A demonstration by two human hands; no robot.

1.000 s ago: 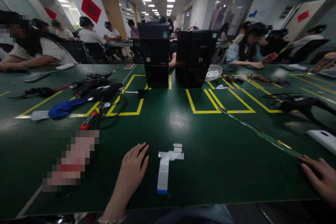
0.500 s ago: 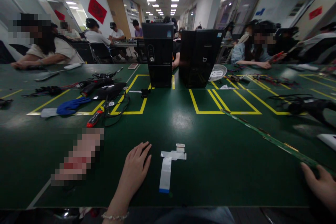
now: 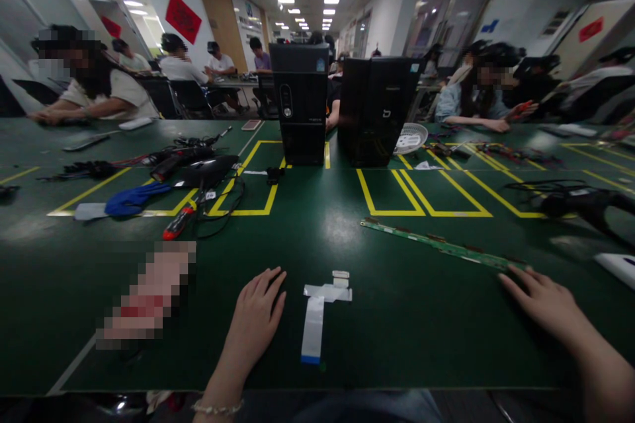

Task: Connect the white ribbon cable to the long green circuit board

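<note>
My left hand (image 3: 256, 310) lies palm down on the green table with its fingers stretched out, holding nothing. Just right of it is a flat white ribbon cable (image 3: 312, 327) with a blue end, crossed by a short strip and topped by a small connector (image 3: 341, 275). Over on the right, a long narrow green circuit board (image 3: 436, 244) slants across the table. My right hand (image 3: 543, 297) has its fingers at the near right end of this board and grips it there; the fingertips partly cover that end.
Two black computer towers (image 3: 300, 102) stand at the back middle. On the left lie a red-black screwdriver (image 3: 179, 221), a blue glove (image 3: 136, 199) and black cables. A white round basket (image 3: 411, 139) and more wires lie behind on the right. Other people sit around.
My right hand has moved left and away from me, and the circuit board has shifted left with it, turning to lie flatter across. My left hand and the ribbon cable have stayed put.
</note>
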